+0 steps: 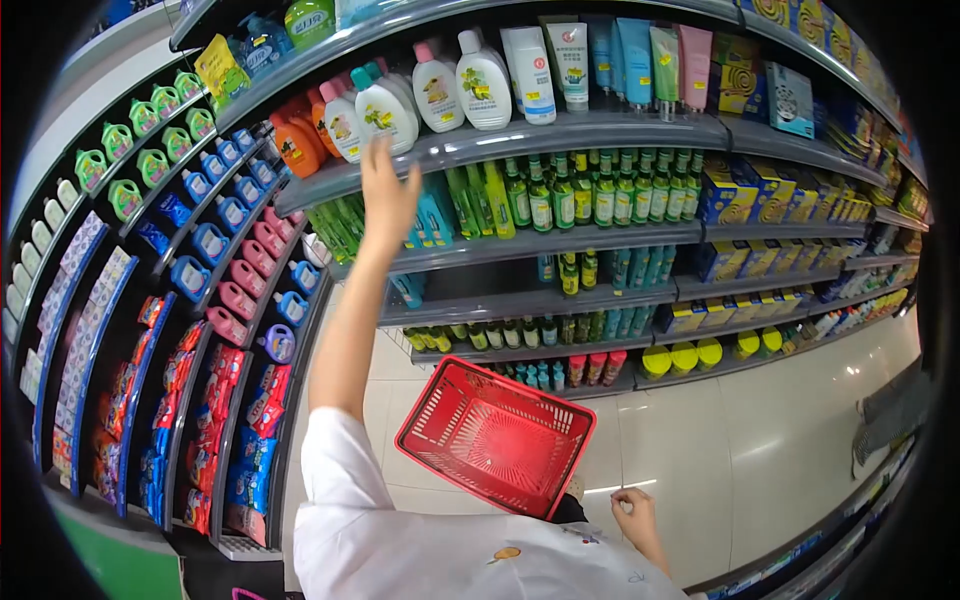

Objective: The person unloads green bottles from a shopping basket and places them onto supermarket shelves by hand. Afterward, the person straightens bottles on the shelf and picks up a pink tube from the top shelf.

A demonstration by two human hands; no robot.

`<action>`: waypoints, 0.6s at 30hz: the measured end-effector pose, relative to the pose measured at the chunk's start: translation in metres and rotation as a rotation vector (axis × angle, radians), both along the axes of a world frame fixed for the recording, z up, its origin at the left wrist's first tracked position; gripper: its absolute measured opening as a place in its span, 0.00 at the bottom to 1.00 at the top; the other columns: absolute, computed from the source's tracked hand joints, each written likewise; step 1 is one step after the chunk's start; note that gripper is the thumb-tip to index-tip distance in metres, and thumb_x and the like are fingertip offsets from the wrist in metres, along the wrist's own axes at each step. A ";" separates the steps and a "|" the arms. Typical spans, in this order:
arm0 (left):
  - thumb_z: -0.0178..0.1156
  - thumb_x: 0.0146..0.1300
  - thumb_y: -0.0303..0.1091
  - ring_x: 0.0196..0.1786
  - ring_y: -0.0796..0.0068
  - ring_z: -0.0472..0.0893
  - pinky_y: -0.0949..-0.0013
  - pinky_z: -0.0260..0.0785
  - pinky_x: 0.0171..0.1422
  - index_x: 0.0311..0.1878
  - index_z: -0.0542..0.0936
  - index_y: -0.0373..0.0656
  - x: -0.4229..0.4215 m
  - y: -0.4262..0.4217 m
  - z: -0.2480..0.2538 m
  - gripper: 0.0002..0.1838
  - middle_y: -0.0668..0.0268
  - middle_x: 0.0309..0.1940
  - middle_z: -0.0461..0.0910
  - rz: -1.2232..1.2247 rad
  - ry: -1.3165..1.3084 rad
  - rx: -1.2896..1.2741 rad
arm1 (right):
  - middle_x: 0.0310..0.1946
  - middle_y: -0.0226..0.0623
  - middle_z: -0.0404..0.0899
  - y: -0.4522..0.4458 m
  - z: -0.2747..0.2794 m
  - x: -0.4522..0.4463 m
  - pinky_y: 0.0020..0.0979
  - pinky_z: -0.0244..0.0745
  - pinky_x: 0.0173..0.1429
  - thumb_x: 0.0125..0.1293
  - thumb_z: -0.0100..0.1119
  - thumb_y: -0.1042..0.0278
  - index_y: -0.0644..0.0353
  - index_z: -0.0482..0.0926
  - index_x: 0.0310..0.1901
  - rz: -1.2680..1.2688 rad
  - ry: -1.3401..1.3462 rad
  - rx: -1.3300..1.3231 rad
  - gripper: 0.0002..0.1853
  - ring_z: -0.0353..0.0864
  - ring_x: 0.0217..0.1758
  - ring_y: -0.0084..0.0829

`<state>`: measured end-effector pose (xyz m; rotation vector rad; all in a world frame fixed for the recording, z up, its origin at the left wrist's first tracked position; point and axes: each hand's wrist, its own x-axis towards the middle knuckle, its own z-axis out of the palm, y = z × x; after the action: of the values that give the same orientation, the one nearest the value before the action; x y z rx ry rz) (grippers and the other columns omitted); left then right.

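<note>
My left hand [388, 200] reaches up to the upper shelf, with fingers apart and nothing held. Its fingertips are at the lower part of a white bottle with a teal cap [386, 112]; whether they touch it I cannot tell. Around that bottle stand a pink-capped white bottle [438, 92], a white-capped bottle [484, 85] and orange bottles [296, 145]. Low on the right, my right hand [637, 518] is loosely closed, with nothing visible in it. An unfilled red shopping basket [575, 410] is in front of my body, apart from both hands.
Squeeze tubes [568, 65] line the upper shelf [640, 133]; green bottles [605, 195] stand below. Boxes [725, 195] fill the right side. Detergent jugs [210, 243] and bagged goods [265, 400] occupy the left rack. Pale tiled floor [690, 450] lies beyond the basket.
</note>
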<state>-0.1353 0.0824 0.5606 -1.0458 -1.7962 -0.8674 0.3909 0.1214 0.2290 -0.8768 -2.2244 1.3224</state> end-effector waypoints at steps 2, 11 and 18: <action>0.66 0.53 0.35 0.65 0.38 0.62 0.53 0.56 0.69 0.66 0.56 0.31 -0.062 0.030 0.027 0.41 0.36 0.62 0.58 0.187 0.012 0.106 | 0.29 0.44 0.82 0.016 -0.004 -0.003 0.33 0.77 0.42 0.51 0.61 0.75 0.65 0.80 0.30 -0.054 0.007 -0.029 0.05 0.83 0.35 0.40; 0.73 0.43 0.45 0.56 0.39 0.71 0.53 0.65 0.61 0.68 0.54 0.32 -0.088 0.057 0.058 0.53 0.36 0.56 0.65 0.339 -0.250 0.116 | 0.29 0.44 0.82 0.079 -0.021 -0.024 0.33 0.77 0.42 0.51 0.60 0.76 0.66 0.80 0.30 -0.037 0.025 -0.106 0.05 0.82 0.33 0.40; 0.75 0.40 0.45 0.51 0.42 0.75 0.54 0.67 0.58 0.66 0.60 0.32 -0.096 0.053 0.061 0.52 0.38 0.47 0.74 0.285 -0.161 0.143 | 0.29 0.45 0.82 0.090 -0.014 -0.047 0.34 0.77 0.42 0.52 0.60 0.76 0.66 0.80 0.31 -0.091 0.041 -0.129 0.05 0.82 0.33 0.40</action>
<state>-0.2309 0.1356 0.6220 -0.6243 -1.9276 -0.9069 0.3435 0.2115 0.2153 -0.9757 -2.0616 1.4400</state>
